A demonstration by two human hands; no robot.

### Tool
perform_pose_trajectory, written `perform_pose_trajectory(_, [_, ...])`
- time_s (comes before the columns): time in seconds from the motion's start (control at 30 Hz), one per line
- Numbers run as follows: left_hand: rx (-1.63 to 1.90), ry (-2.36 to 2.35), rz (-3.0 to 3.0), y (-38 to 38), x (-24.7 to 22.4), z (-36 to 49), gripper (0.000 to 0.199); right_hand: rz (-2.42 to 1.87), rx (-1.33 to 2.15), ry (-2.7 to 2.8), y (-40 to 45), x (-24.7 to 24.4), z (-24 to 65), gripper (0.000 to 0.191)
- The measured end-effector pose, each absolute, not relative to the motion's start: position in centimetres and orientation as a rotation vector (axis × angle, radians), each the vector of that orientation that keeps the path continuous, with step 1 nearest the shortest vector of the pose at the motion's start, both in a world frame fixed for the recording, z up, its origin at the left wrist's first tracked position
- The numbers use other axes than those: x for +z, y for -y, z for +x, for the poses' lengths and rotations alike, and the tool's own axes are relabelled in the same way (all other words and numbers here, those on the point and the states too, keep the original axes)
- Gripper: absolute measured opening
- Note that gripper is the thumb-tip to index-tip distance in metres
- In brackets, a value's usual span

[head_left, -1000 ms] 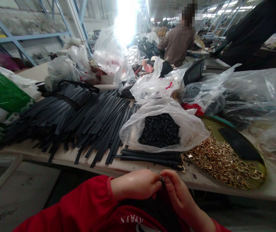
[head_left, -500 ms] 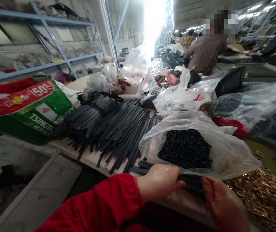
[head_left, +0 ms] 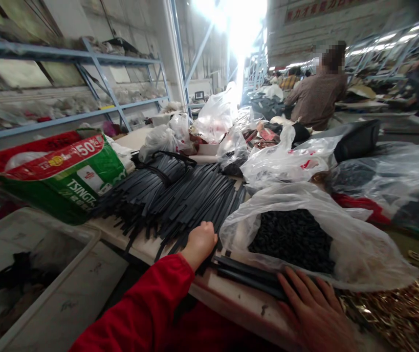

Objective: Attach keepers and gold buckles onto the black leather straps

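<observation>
Curled into a fist, my left hand [head_left: 201, 243] is at the near right ends of a wide pile of long black strips [head_left: 190, 200]. Dark strip ends show just under the fist; its fingertips are hidden. My right hand [head_left: 314, 305] lies flat with fingers spread, resting on the right end of a small separate bundle of black strips [head_left: 248, 276] along the table's front edge. Behind that bundle, an open clear plastic bag [head_left: 359, 234] holds many small black pieces [head_left: 292, 239]. Gold-coloured metal pieces [head_left: 396, 313] lie heaped right of my right hand.
A green and red bag [head_left: 84, 181] stands left of the strips. Below it is a white bin [head_left: 48, 308] with dark scraps. Clear plastic bags [head_left: 290, 156] crowd the table's back. Blue shelving [head_left: 102, 78] lines the left wall. A person [head_left: 315, 98] faces away farther back.
My left hand has left the small bundle and moved left and up to the large strip pile. My right hand has opened from its grip and flattened onto the bundle. The view has tilted up.
</observation>
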State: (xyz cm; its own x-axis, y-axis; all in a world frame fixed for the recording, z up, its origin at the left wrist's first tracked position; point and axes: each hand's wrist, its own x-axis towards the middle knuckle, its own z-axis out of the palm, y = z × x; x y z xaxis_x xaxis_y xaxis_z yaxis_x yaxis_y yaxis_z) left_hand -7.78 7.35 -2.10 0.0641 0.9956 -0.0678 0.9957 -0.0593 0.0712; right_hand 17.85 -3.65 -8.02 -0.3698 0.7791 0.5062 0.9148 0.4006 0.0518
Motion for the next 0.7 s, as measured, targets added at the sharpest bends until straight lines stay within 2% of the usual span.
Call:
perform_pose_trajectory(0.2, [0.074, -2.099, 2.143, -8.1, -1.8, -7.7, 0.017, -1.392, -0.523, 2.31, 4.2, -7.9, 17.9, 0.039])
perform_pose_trajectory(0.3, [0.176, -2.007, 2.181, -6.4, 0.2, -8.0, 0.016, -1.392, -0.381, 2.26, 5.1, -7.1, 17.8, 0.043])
perform_pose_trajectory(0.37, [0.248, -1.87, 2.225, -4.4, 1.6, -8.0, 0.014, -1.478, -0.062, 2.091, 5.3, -5.9, 17.6, 0.042])
perform_pose_trajectory(0.43, [0.287, -1.585, 2.253, -2.1, 2.7, -8.1, 0.009, -1.542, 0.415, 1.795, 4.9, -4.4, 17.3, 0.047])
perform_pose_trajectory(0.53, [0.157, -1.179, 2.188, 1.0, 3.5, -8.2, 0.006, -1.437, 1.094, 1.268, 4.0, -2.5, 17.1, 0.05])
perform_pose_trajectory(0.63, [0.021, -1.025, 2.058, 2.5, 3.2, -7.4, 0.005, -1.361, 1.378, 0.972, 3.5, -1.7, 16.7, 0.036])
perform_pose_trajectory(0.7, [0.048, -0.935, 1.842, 2.6, 2.7, -6.1, 0.011, -1.379, 1.417, 0.956, 3.4, -1.6, 16.1, 0.037])
